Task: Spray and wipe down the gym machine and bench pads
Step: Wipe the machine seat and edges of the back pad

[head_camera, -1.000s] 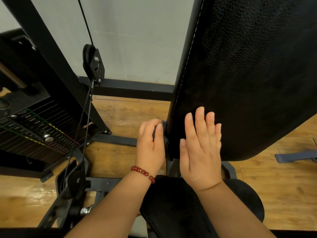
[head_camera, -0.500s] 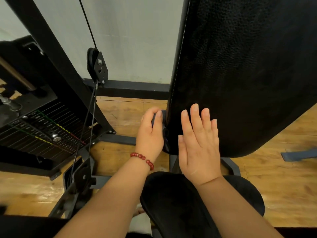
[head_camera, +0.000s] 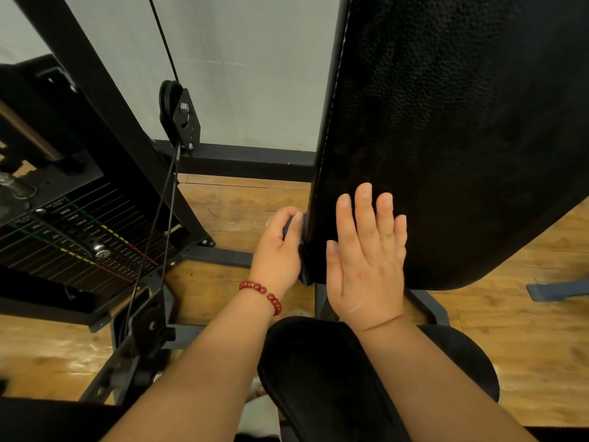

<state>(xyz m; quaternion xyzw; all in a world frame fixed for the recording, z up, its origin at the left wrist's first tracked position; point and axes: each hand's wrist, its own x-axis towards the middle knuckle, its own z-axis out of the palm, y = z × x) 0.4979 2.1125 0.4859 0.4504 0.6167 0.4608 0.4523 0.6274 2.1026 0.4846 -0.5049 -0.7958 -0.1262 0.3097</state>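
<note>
Back pad point(head_camera: 446, 138): upright black textured upholstery, filling the upper right of the view; no wet sheen or spray film can be made out on it
Seat pad point(head_camera: 334, 378): dark, rounded, set below the back pad and under the right forearm
Left hand point(head_camera: 280, 247): fingers curled shut around a small dark cloth point(head_camera: 291, 229), pressed to the left edge of the back pad near its lower corner; a red bead bracelet point(head_camera: 263, 293) is worn at the wrist
Right hand point(head_camera: 366, 256): laid flat on the pad face, fingers stretched out and slightly spread, nothing held
Stage judged: edge of the back pad being wiped, the pad being steadied by the other hand
Work left, as judged: pad face, seat pad and machine frame point(head_camera: 105, 100); completion cannot be confirmed
Weight stack point(head_camera: 73, 237): at left, beside cable and pulley point(head_camera: 178, 114)
Containers: none in view; no spray bottle is seen
</note>
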